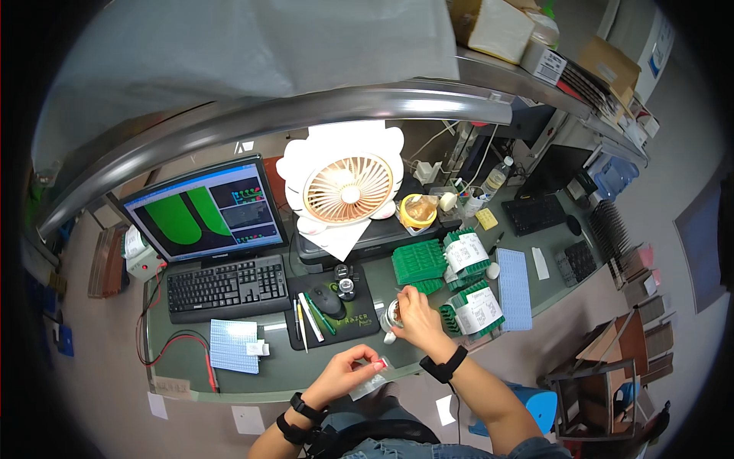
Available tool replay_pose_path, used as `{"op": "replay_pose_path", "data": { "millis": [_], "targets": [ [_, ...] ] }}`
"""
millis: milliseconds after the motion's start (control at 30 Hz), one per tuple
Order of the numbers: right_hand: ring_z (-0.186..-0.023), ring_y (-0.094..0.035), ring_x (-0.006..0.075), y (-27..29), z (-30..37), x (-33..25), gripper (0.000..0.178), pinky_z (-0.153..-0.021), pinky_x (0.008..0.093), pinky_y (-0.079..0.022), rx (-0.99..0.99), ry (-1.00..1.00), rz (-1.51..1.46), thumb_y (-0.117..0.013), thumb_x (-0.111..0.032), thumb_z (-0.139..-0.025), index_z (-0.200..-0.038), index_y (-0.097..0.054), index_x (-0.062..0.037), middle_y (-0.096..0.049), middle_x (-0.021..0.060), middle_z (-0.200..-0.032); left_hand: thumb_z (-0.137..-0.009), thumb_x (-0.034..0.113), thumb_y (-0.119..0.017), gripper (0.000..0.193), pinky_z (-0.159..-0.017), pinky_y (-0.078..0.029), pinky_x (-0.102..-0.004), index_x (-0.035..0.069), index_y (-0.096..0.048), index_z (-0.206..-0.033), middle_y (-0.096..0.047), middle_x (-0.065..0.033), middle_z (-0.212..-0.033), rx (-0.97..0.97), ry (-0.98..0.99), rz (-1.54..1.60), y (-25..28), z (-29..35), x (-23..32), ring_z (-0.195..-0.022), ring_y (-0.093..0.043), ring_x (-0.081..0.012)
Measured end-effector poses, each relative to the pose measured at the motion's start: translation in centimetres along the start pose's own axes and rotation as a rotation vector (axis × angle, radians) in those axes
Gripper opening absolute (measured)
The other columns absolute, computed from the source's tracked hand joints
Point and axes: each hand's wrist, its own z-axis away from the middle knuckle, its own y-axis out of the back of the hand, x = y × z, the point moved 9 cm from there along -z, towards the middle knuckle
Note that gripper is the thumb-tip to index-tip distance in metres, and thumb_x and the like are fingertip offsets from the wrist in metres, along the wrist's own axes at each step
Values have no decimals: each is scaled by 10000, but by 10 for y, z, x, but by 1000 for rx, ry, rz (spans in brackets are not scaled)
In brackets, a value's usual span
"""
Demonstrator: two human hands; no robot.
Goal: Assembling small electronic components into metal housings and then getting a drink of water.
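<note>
Over the table's front edge, my left hand point(349, 374) pinches a small clear zip bag point(371, 387) with a red strip at its top. My right hand point(417, 318) is at a white cup point(386, 320) beside the mouse pad, fingers closed together at its rim. What those fingers hold is hidden by the hand. The cup's handle points toward me, and its inside is mostly covered. Just right of this hand stand green racks point(450, 320) with a white printed label point(479, 309).
A keyboard point(228, 291) and monitor point(205, 210) stand at left. A lit white fan point(350, 193) is at the back. A mouse point(327, 301) and pens point(313, 317) lie on the black mouse pad point(358, 327). Blue-white sheets point(233, 348) lie left; another blue panel point(514, 291) is right.
</note>
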Motion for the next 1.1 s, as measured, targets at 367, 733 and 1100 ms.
{"op": "replay_pose_path", "data": {
  "millis": [367, 733, 1100],
  "targets": [
    [-1071, -504, 313, 7, -10, -7, 652, -789, 380, -547, -83, 113, -27, -824, -216, -570, -1098, -524, 21, -443, 108, -1197, -875, 189, -665, 137, -520, -363, -208, 59, -634, -904, -577, 22, -760, -55, -334, -236, -51, -1, 2, -573, -465, -50],
    [-1145, -461, 329, 52, 26, 69, 688, -961, 381, -429, 208, -87, -689, -799, -236, -650, -1222, -487, -17, -368, 162, -1259, -867, 244, -666, 173, -481, -373, -241, 81, -621, -903, -567, 6, -638, 65, -89, -408, -32, -27, 20, -514, -469, -66],
    [-1139, -469, 193, 59, 85, 116, 621, -823, 304, -531, 288, -231, -1113, -765, -165, -750, -1275, -465, -26, -285, 113, -1314, -926, 121, -602, 118, -747, -454, -203, 9, -563, -929, -654, -24, -913, 52, -206, -310, -28, -101, 65, -857, -580, -62]
  ]
}}
